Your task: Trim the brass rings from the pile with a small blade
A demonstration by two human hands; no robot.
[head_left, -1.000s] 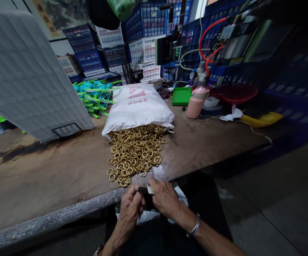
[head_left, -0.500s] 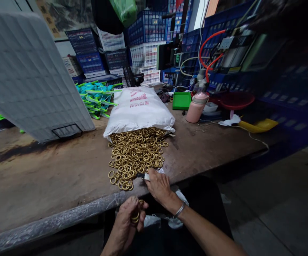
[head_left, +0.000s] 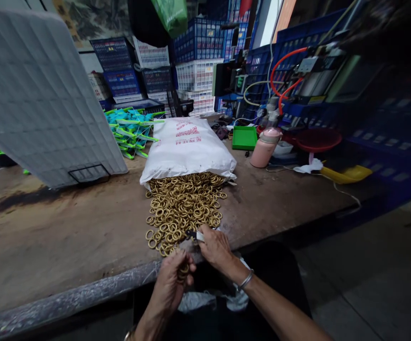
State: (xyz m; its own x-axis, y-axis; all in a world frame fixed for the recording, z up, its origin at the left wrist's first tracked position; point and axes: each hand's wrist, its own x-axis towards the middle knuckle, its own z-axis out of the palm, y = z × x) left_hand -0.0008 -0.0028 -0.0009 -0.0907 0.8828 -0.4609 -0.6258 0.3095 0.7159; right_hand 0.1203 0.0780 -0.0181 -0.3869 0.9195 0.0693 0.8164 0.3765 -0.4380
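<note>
A heap of brass rings (head_left: 182,208) spills from the open mouth of a white sack (head_left: 187,147) onto the worn wooden table (head_left: 66,237). My left hand (head_left: 171,279) is at the table's near edge, fingers curled round a small stack of brass rings. My right hand (head_left: 215,248), with a metal bracelet on the wrist, rests at the near end of the heap and pinches a small black and white tool (head_left: 194,235). Below both hands lies a pale plastic bag (head_left: 205,298) on my lap.
A large grey gridded panel (head_left: 38,94) leans at the left. Teal and green plastic parts (head_left: 130,128) lie behind the sack. A pink bottle (head_left: 265,147), green tray (head_left: 244,138), red basin (head_left: 315,138) and yellow scoop (head_left: 347,174) stand at the right. Stacked crates (head_left: 194,71) fill the back.
My right hand moved from the table's edge up to the heap with the tool. My left hand let go of the tool and now holds a stack of rings.
</note>
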